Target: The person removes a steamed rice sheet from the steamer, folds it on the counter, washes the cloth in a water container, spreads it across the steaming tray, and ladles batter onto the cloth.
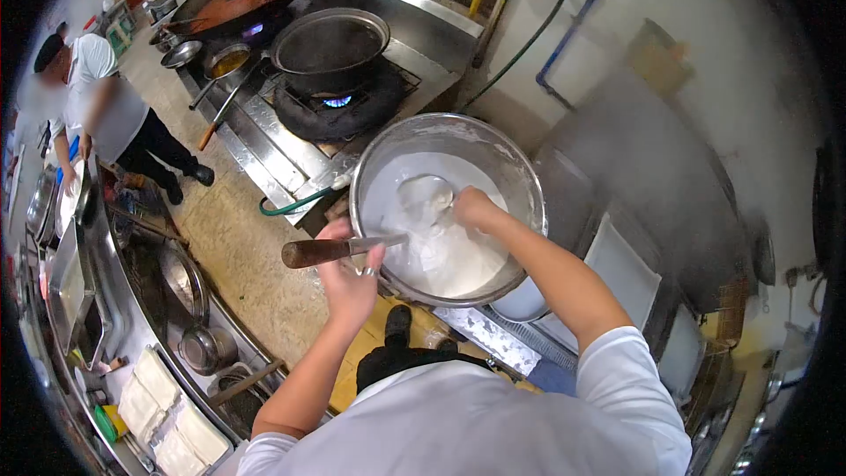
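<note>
A large steel pot holds a thick white liquid. A ladle with a wooden handle leans over the pot's left rim, its metal shaft reaching toward the white liquid. My left hand is at this handle, with the thumb against the shaft and the fingers beyond it, near the rim. Inside the pot, my right hand has its fingers closed beside a round metal bowl shape, probably the ladle's head, with white stuff on it. What those fingers grip is hidden.
A dark wok sits over a lit burner ahead, with a larger wok of red sauce beyond. Another person works at the left counter. White slabs lie on the counter at lower left. Steam rises at right above a white tray.
</note>
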Action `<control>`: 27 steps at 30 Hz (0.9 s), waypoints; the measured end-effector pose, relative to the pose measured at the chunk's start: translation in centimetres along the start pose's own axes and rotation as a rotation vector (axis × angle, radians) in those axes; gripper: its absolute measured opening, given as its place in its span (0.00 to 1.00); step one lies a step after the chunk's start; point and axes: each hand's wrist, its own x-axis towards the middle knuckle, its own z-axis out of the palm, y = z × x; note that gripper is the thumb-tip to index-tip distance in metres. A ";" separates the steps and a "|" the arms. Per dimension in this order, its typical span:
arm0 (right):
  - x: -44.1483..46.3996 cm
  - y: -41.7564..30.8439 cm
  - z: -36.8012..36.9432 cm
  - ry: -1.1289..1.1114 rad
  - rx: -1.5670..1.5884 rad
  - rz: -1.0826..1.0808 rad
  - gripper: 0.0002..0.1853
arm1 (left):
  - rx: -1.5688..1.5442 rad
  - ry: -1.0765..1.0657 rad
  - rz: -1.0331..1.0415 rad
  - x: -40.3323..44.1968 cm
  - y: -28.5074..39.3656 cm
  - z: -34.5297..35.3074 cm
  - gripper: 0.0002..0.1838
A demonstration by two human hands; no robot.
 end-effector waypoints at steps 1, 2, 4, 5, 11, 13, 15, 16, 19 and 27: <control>-1.4 -0.6 -1.5 -0.057 0.051 0.017 0.10 | 0.000 -0.003 -0.079 -1.2 -0.8 -0.7 0.18; -2.8 -1.0 -2.7 -0.111 0.104 0.033 0.10 | 0.004 -0.047 -0.091 -2.3 -1.6 -1.6 0.16; -4.7 -0.8 -4.2 -0.112 0.190 0.019 0.09 | 0.010 -0.139 -0.111 -4.6 -2.6 -3.1 0.14; -5.7 -0.6 -5.0 -0.111 0.233 0.012 0.09 | -0.019 -0.191 -0.094 -5.8 -2.4 -3.3 0.13; -14.2 0.2 -12.3 -0.120 0.388 0.002 0.11 | -0.196 -0.478 0.053 -10.1 2.9 -0.7 0.07; -17.2 1.2 -14.9 -0.156 0.416 -0.004 0.11 | -0.237 -0.565 0.121 -10.9 3.9 1.6 0.06; -20.7 2.2 -17.5 -0.165 0.444 0.004 0.10 | -0.265 -0.651 0.145 -11.9 4.9 4.0 0.05; -21.7 3.8 -18.2 -0.157 0.483 0.006 0.10 | -0.272 -0.694 0.134 -12.5 5.5 5.3 0.05; -25.2 9.2 -20.0 -0.127 0.589 0.020 0.11 | -0.270 -0.829 0.144 -14.4 7.2 9.4 0.05; -35.1 26.2 -21.1 0.139 0.605 0.252 0.10 | -0.262 -1.014 0.023 -23.4 8.4 18.6 0.08</control>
